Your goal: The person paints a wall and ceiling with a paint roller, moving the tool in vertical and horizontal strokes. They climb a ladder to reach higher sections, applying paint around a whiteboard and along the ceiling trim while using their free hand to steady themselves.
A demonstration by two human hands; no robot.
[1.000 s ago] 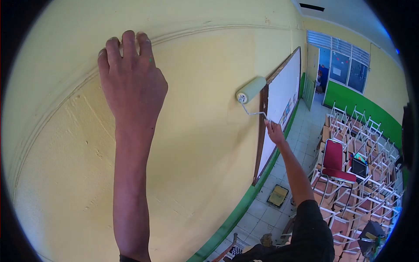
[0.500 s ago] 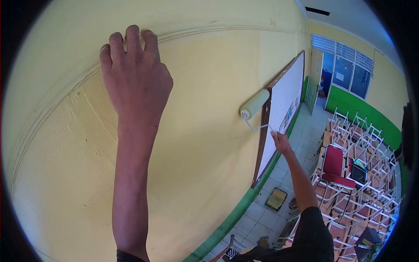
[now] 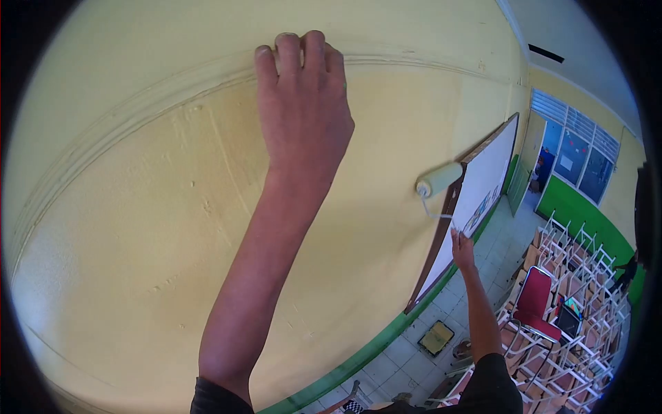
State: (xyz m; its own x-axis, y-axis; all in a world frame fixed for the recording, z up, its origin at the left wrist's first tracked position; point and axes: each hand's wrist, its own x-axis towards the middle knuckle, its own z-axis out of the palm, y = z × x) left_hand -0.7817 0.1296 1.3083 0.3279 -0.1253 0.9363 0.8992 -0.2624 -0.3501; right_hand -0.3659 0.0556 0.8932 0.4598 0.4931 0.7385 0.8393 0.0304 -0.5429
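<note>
High on the yellow wall, my left hand [image 3: 305,103] has its fingers hooked over the raised moulding [image 3: 386,61], fingertips curled out of sight. Farther right and lower, my right hand [image 3: 463,247] grips the handle of a paint roller [image 3: 439,181]; the handle is mostly hidden by the fingers. The roller's pale green-yellow sleeve lies close against the wall, its far end at the upper corner of the brown-framed whiteboard [image 3: 476,190]. Its bent wire frame runs down to my hand.
Below on the tiled floor sits a square tray [image 3: 436,338] holding yellowish paint. Desks with upturned white-legged chairs [image 3: 579,241] crowd the right, with a red chair [image 3: 534,297] among them. An open door [image 3: 527,162] is at the back; a person [image 3: 626,272] shows at the right edge.
The view has swung left, so the wall, whiteboard and both hands appear farther right. My left hand stays at the moulding, and the roller remains beside the whiteboard's corner.
</note>
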